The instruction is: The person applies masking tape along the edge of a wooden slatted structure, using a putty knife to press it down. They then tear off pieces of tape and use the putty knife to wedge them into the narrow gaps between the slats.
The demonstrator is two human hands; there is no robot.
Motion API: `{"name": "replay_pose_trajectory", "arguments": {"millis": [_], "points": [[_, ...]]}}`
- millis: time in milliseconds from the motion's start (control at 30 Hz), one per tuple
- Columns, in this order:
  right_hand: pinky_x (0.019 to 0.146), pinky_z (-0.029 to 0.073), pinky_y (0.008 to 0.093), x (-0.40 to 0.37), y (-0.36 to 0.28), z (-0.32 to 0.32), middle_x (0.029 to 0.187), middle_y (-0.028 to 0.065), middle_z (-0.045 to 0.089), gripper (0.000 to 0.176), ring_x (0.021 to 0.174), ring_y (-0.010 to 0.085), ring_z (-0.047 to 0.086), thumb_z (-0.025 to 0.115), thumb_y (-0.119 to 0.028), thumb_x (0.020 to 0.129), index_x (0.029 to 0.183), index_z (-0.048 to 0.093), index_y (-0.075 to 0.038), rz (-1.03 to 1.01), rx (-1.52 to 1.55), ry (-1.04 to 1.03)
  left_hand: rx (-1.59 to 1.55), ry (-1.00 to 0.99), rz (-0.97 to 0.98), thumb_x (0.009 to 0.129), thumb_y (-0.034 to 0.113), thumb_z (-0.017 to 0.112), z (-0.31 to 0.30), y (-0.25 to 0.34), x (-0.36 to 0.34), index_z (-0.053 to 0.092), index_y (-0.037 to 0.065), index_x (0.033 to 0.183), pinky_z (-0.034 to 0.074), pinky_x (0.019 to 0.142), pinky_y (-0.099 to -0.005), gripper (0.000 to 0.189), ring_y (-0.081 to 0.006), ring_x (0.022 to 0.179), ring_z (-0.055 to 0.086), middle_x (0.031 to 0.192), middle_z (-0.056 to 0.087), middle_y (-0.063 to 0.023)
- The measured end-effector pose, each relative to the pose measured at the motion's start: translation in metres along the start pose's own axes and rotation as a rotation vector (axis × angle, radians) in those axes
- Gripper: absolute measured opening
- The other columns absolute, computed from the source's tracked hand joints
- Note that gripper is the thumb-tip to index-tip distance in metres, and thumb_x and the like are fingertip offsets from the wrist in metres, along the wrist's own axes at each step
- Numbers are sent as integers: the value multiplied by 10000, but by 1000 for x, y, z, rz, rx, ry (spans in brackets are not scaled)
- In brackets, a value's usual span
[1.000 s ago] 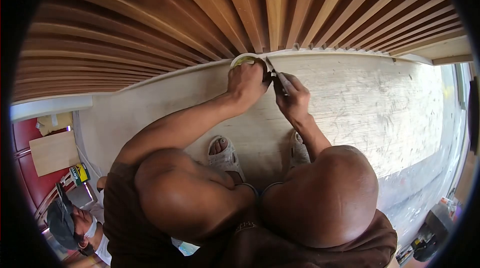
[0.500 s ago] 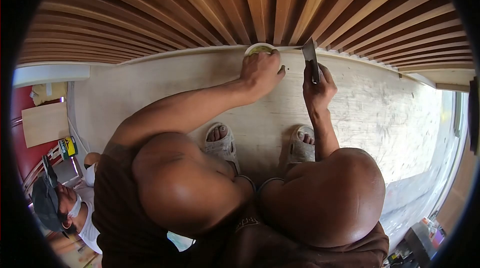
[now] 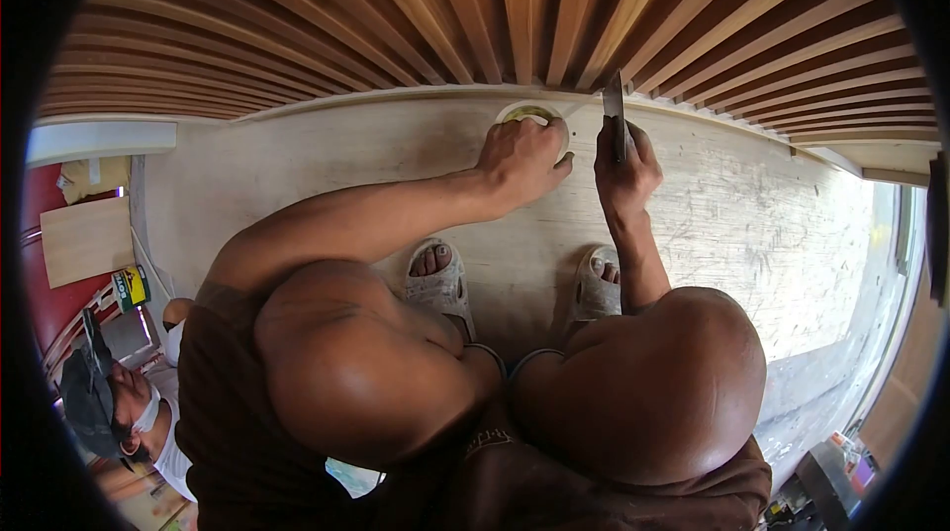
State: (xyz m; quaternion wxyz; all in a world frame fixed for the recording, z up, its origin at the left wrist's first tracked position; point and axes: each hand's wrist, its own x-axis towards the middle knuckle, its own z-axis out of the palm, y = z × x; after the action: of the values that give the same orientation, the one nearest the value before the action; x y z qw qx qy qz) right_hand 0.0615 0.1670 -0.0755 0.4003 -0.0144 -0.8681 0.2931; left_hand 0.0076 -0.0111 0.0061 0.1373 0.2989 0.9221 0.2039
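Observation:
My left hand (image 3: pixel 522 163) is closed on a pale roll of tape (image 3: pixel 561 125), its round, yellowish-green inside partly hidden by my fingers. The roll is close to the foot of a wooden slatted panel (image 3: pixel 520 11). A pale strip (image 3: pixel 582 107) shows between the roll and the panel's base. To the right, my right hand (image 3: pixel 628 175) grips a putty knife (image 3: pixel 616 100) by its dark handle. Its blade points at the slats and appears almost edge-on, with the tip overlapping the bottom edge of the panel.
My sandalled feet (image 3: pixel 435 269) stand on a pale plywood board (image 3: pixel 505 254), beneath my bent knees. At lower left is another person wearing a cap (image 3: pixel 89 402) and a white top. A yellow and green box (image 3: pixel 131 289) lies near a wooden sheet (image 3: pixel 87 242).
My left hand and the roll have moved slightly right and away from the panel's base. The putty knife has turned more edge-on, with my right hand nearly in place.

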Motion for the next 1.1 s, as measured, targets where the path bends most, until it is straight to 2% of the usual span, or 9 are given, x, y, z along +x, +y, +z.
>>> {"name": "replay_pose_trajectory", "arguments": {"millis": [400,633,700,833,900,967,1000,1100], "points": [[643,613,398,3,2,4,984,144,767,223,761,332,760,831,-11,891,1107,790,-46,-16,15,40,-80,-11,-1,939,318,762,-1,1,1,668,5,1017,593,781,-556,336,-461,839,742,857,749,-234],[645,616,411,2,3,14,998,161,759,309,771,340,758,825,-11,893,1195,768,-45,-23,13,71,-50,-4,-56,935,303,781,4,2,4,649,7,1050,593,765,-550,344,-471,857,738,859,743,-249],[643,618,416,2,2,19,995,160,755,341,775,347,756,820,-15,894,1227,755,-40,-18,-22,80,-72,52,-44,934,289,790,8,-1,7,639,3,1055,596,759,-545,346,-488,865,735,876,740,-266],[701,628,432,-2,0,22,1072,179,751,374,833,364,764,809,1,883,1251,742,-11,11,-28,69,-109,36,-6,933,271,794,7,-1,8,626,-3,1038,576,757,-563,337,-505,859,719,882,727,-274],[711,633,430,-4,-1,22,1089,183,750,383,852,371,767,807,-3,885,1261,735,-6,31,-33,64,-82,54,45,930,193,789,11,-3,8,606,-25,1070,568,798,-582,317,-498,889,716,882,725,-295],[720,638,432,-5,-3,23,1108,183,749,383,867,374,770,810,-16,889,1265,731,-2,50,-4,68,-99,64,76,926,179,792,9,-3,8,607,-26,1066,566,804,-579,310,-500,884,713,876,723,-292],[691,634,422,-5,-6,25,1074,176,767,388,833,366,778,802,25,880,1258,750,-43,76,-5,104,-121,77,94,922,165,796,9,-4,8,607,-26,1062,563,809,-577,303,-501,878,711,871,720,-289],[774,646,443,-11,-12,17,1175,187,752,410,950,378,777,797,-3,886,1290,739,-35,126,30,-27,-105,104,96,914,153,801,20,-10,9,608,-22,1029,555,807,-578,285,-504,869,703,858,712,-281]]}}
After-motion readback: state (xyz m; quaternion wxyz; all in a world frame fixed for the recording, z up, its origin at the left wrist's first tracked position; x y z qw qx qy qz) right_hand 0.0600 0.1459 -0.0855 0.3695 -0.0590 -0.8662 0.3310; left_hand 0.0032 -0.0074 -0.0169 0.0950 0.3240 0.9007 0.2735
